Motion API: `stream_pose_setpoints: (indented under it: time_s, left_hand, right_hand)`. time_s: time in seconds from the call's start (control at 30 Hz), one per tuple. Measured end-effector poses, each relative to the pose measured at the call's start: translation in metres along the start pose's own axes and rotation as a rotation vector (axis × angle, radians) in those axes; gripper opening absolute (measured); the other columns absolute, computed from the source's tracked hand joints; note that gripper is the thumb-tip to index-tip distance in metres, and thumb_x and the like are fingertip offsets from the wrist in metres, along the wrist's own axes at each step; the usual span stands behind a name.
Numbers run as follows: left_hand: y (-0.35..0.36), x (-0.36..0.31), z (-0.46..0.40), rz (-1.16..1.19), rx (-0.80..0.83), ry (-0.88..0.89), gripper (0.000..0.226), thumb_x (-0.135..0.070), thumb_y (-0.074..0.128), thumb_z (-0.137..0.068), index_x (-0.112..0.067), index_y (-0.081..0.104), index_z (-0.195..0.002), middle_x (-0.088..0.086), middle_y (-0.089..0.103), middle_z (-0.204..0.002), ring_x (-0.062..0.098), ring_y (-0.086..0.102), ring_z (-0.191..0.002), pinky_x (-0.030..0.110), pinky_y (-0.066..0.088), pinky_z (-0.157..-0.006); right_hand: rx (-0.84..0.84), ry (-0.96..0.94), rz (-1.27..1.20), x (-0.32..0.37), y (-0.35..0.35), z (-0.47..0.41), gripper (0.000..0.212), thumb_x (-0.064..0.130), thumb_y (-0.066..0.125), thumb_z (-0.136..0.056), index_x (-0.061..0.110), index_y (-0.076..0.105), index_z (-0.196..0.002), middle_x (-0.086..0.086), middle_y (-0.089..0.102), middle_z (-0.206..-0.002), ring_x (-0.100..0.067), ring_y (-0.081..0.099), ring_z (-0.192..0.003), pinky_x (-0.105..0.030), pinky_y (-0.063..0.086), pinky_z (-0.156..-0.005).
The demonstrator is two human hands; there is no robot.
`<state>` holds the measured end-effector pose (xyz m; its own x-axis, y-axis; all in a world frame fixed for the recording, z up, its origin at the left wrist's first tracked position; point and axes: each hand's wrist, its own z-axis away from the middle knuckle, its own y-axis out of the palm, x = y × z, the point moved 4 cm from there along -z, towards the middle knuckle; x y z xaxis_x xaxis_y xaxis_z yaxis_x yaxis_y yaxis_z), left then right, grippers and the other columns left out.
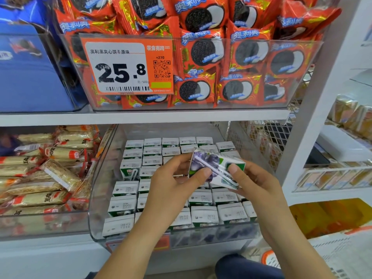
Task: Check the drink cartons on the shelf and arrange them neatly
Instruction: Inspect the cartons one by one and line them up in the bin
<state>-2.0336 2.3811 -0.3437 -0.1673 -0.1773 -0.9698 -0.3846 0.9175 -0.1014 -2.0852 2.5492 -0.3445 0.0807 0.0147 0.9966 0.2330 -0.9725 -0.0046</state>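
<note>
drink cartons (159, 200) stand in rows in the clear bin (96, 200) under my hands, roughly thirty tops showing, the rest hidden by my arms. my left hand (171, 186) pinches one end of the lifted carton (216, 168), my right hand (255, 182) curls round the other end. it sits tilted, straw side up. if either pinch slips, i judge it drops and knocks the rows askew. one carton held, two hands.

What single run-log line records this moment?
hands: left hand, right hand | hold: white blueberry-print drink carton | above: clear plastic bin | step: checking
</note>
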Motion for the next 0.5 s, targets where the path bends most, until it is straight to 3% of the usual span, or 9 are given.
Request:
stream_pose_setpoints:
  time_s: [0.07,0.13,0.2,0.3,0.4,0.5]
  left_hand:
    - [0.002,0.004,-0.001,-0.022,0.038,-0.023,0.033,-0.037,0.074,-0.074,-0.031,0.070,-0.106,-0.008,0.073,-0.098,0.006,0.067,-0.094,0.017,0.052,-0.075]
    - [0.004,0.008,-0.002,-0.180,0.101,-0.005,0.031,-0.043,0.068,-0.082,-0.035,0.066,-0.112,-0.018,0.070,-0.104,0.010,0.065,-0.099,0.028,0.052,-0.084]
    - [0.002,0.014,-0.005,-0.550,0.142,0.062,0.044,-0.055,0.055,-0.087,-0.039,0.054,-0.128,-0.022,0.061,-0.122,0.012,0.055,-0.117,0.025,0.043,-0.093]
    - [-0.007,0.028,-0.015,-1.067,0.167,0.065,0.069,-0.062,0.035,-0.092,-0.026,0.024,-0.150,-0.002,0.029,-0.155,0.017,0.021,-0.143,0.031,0.017,-0.117]
    - [-0.013,0.041,-0.022,-1.142,0.278,-0.060,0.072,-0.063,0.027,-0.095,-0.022,0.015,-0.153,0.003,0.011,-0.161,0.022,0.006,-0.148,0.037,0.004,-0.120]
    - [-0.014,0.045,-0.025,-1.155,0.345,-0.061,0.070,-0.062,0.025,-0.096,-0.023,0.014,-0.153,0.004,0.008,-0.161,0.023,0.003,-0.148,0.039,0.005,-0.120]
  right_hand:
    - [0.028,0.024,-0.028,0.000,-0.002,0.000,0.039,0.041,0.069,-0.065,0.021,0.071,-0.098,0.002,0.074,-0.085,-0.012,0.069,-0.080,-0.023,0.055,-0.070]
    - [0.021,-0.016,0.034,0.003,-0.008,0.000,0.036,0.042,0.071,-0.062,0.024,0.072,-0.094,0.007,0.074,-0.082,-0.006,0.068,-0.076,-0.017,0.052,-0.062]
    - [-0.059,-0.079,0.183,0.004,-0.017,-0.001,0.035,0.043,0.072,-0.064,0.027,0.070,-0.095,0.010,0.074,-0.087,-0.005,0.068,-0.082,-0.019,0.052,-0.067]
    - [-0.204,-0.175,0.401,0.005,-0.026,-0.007,0.035,0.040,0.073,-0.072,0.024,0.063,-0.102,0.006,0.068,-0.101,-0.013,0.063,-0.096,-0.021,0.047,-0.076]
    - [-0.270,-0.374,0.580,0.014,-0.023,-0.023,0.030,0.028,0.074,-0.079,0.036,0.054,-0.100,0.011,0.055,-0.099,-0.013,0.052,-0.095,-0.017,0.041,-0.075]
    - [-0.254,-0.456,0.759,0.018,-0.015,-0.052,0.035,0.022,0.074,-0.081,0.025,0.058,-0.112,0.003,0.053,-0.109,-0.007,0.045,-0.097,-0.013,0.038,-0.078]
